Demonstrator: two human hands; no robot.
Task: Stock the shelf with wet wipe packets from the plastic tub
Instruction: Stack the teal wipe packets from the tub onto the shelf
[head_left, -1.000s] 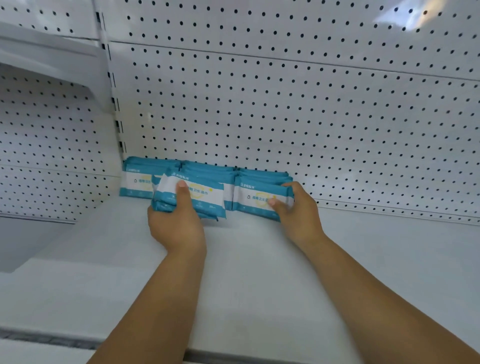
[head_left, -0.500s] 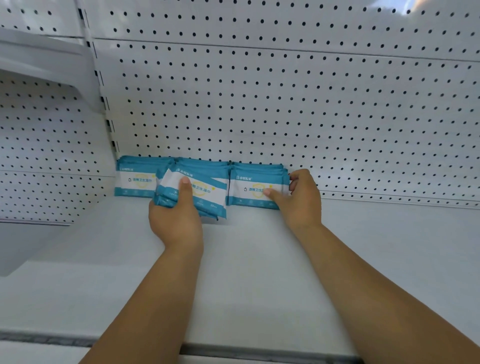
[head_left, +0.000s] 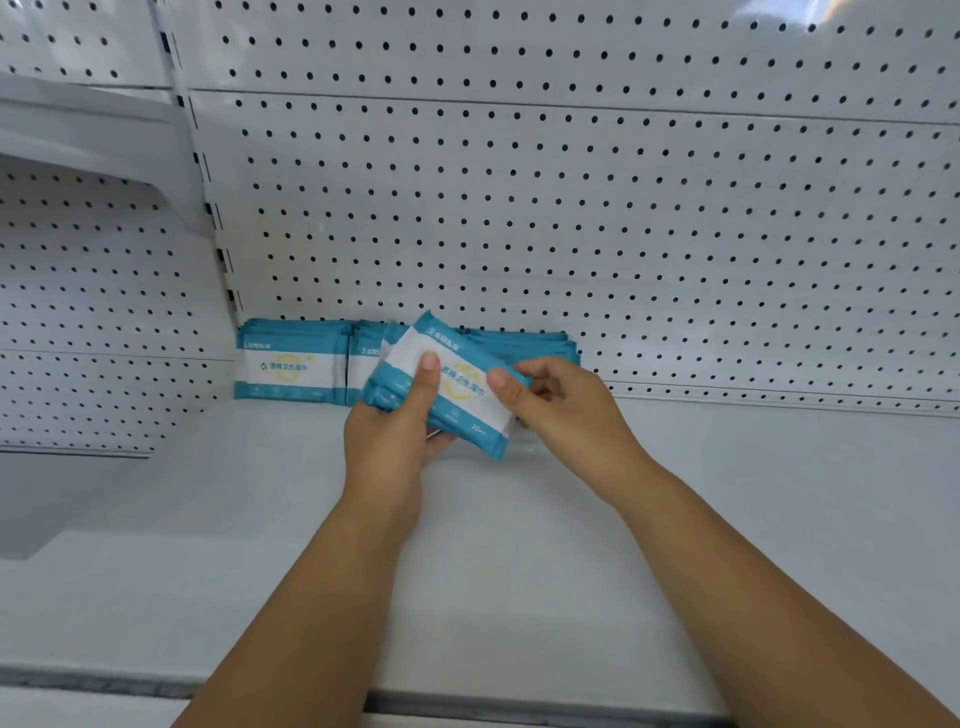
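Teal-and-white wet wipe packets stand in a row against the pegboard back wall of the white shelf. My left hand grips a small bundle of packets, thumb on the front face, tilted and lifted just above the shelf in front of the row. My right hand pinches the right end of the top packet in that bundle between thumb and fingers. The right stack of the row is partly hidden behind the bundle. The plastic tub is out of view.
White pegboard backs the shelf and continues on the left bay. A higher shelf juts out at upper left. The shelf's front edge runs along the bottom. Bare shelf surface extends to the right of the packets.
My right hand left the right stack in the row and moved left onto the bundle in my left hand. The bundle shifted right and tilted more.
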